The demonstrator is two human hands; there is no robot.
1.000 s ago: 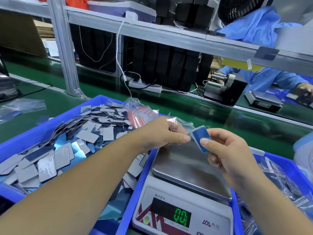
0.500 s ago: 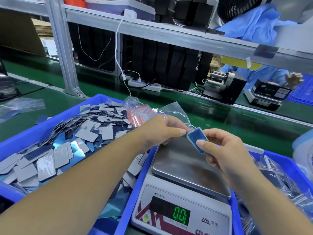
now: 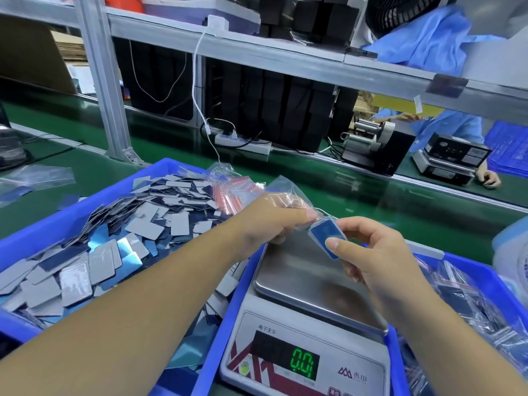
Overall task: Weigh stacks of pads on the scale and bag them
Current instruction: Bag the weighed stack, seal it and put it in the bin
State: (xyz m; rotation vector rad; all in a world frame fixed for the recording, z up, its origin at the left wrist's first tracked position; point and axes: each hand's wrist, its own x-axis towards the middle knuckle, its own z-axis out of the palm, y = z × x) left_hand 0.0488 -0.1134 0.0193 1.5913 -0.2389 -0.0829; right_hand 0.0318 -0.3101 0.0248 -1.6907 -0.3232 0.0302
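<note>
The right hand pinched a stack of pads above the scale, at the bag mouth gripped by the left hand. A narrow opening could snag and scatter them.

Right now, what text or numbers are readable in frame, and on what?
"0.0" in green digits: scale display.
"电子天平": printed above that display.
Brand logo with two characters at the display's right: too blurred to read for certain.
Red buttons on the scale's bottom edge: cut off, unreadable.
Labels on the far scale: too small to read.
No text seen on the pads or bag.
</note>
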